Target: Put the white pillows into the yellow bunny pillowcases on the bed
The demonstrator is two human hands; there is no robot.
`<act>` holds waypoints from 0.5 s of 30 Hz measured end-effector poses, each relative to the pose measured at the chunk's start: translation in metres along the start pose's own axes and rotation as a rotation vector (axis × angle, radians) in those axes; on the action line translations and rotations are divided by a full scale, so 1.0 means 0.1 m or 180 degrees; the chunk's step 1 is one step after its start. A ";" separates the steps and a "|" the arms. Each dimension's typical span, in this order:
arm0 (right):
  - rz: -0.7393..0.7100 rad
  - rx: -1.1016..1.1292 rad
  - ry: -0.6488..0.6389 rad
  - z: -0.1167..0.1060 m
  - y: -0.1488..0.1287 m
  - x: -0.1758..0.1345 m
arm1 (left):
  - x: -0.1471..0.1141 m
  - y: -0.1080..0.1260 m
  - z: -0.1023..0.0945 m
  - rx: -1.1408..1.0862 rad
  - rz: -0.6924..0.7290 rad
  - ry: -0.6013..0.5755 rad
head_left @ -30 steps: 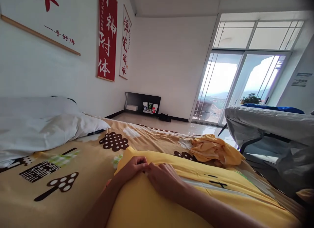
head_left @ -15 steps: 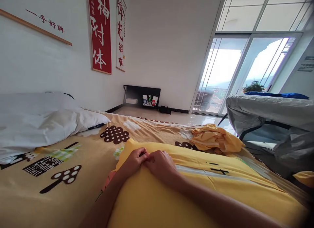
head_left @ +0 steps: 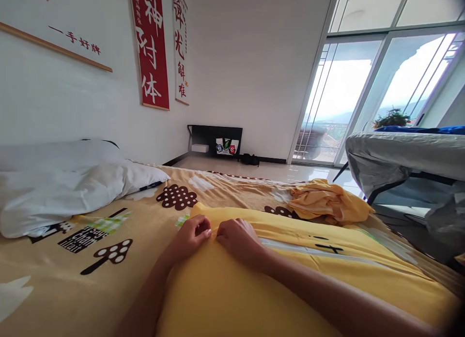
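Observation:
A plump yellow pillow (head_left: 225,293), cased in yellow fabric with a pale strip and small black marks, lies across the bed in front of me. My left hand (head_left: 192,233) rests at its far left part, fingers curled against the thumb on the pillowcase. Just to the right, my right hand (head_left: 238,235) is bent over the same cloth, its fingers closed on it. A small gap separates the two hands. What lies under the right fingertips is hidden.
A patterned tan bed sheet (head_left: 109,288) spreads beneath. White bedding (head_left: 72,187) is at the left, and a crumpled yellow-orange cloth (head_left: 327,201) lies beyond the pillow. A plastic-covered table (head_left: 407,153) stands at the right, near the sliding glass doors (head_left: 334,104).
My hands, which were touching at the fingertips, have drawn slightly apart, the left one shifting left. The view has turned a little to the left.

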State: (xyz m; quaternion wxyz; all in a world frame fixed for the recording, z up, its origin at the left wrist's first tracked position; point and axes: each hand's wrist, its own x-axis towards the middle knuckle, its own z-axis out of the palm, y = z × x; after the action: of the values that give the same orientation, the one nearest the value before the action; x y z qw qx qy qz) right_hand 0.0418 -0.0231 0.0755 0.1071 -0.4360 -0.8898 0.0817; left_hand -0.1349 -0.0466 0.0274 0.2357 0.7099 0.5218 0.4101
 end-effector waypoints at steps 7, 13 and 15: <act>-0.0409 -0.0600 -0.0060 -0.05 0.07 -0.01 | -0.03 0.07 -0.03 -0.0102 0.0238 -0.0369; -0.1501 -0.1881 -0.0098 -0.18 -0.04 -0.01 | -0.01 0.07 -0.02 -0.0305 0.0026 -0.0265; -0.1403 -0.1815 -0.0132 -0.28 -0.11 0.00 | -0.02 0.10 -0.03 -0.0169 0.0093 -0.0175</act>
State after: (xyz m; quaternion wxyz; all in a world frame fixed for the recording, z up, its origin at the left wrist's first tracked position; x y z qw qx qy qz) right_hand 0.0405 -0.0287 0.1050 -0.0219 -0.2443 -0.9514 -0.1860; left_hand -0.1319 -0.0521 0.0361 0.2627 0.7219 0.4937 0.4076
